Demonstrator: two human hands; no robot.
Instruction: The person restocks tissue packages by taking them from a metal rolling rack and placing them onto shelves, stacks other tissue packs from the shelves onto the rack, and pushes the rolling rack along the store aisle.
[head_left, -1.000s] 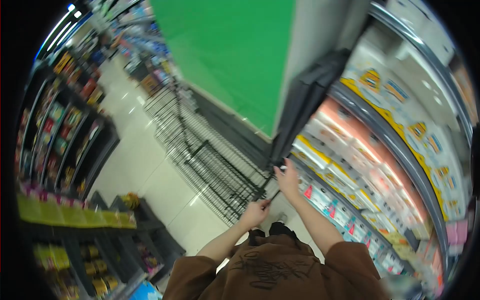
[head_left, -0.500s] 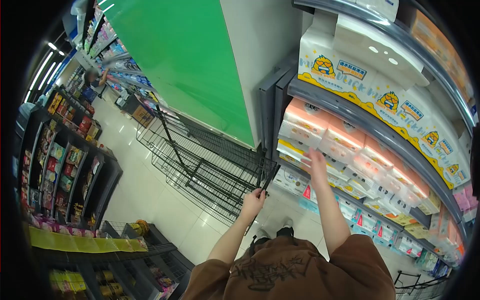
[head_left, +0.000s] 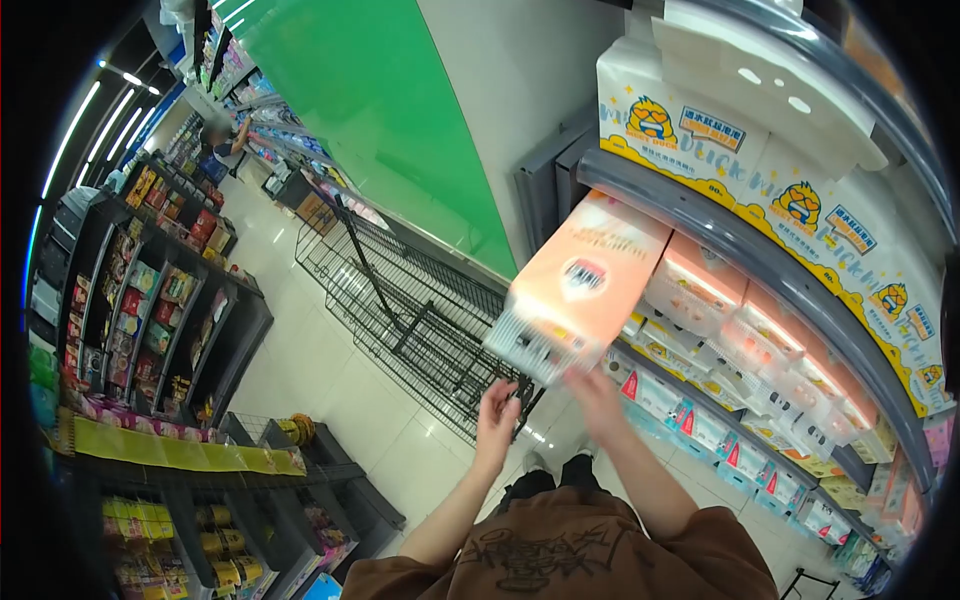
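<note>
Okay, starting far left: looking at dark shelves (head_left: 245, 325) full of snack packets (head_left: 178, 285), then at a wire cart (head_left: 400, 320) beside a green panel (head_left: 370, 120). Right by the cart's near end, spotting the left hand (head_left: 495, 422), loosely curled; can't tell if touching the cart. Next, getting to the peach pack (head_left: 590, 265), out in front of the gray shelf (head_left: 720, 215). Shows a printed face upward, runs lengthwise from upper right to lower left, and points its clear, striped end down toward the cart. Pinched at the near right corner by the right hand (head_left: 597, 405), kinda blurry there. Beyond, just seeing more peach packs (head_left: 705, 275) lined up.
</note>
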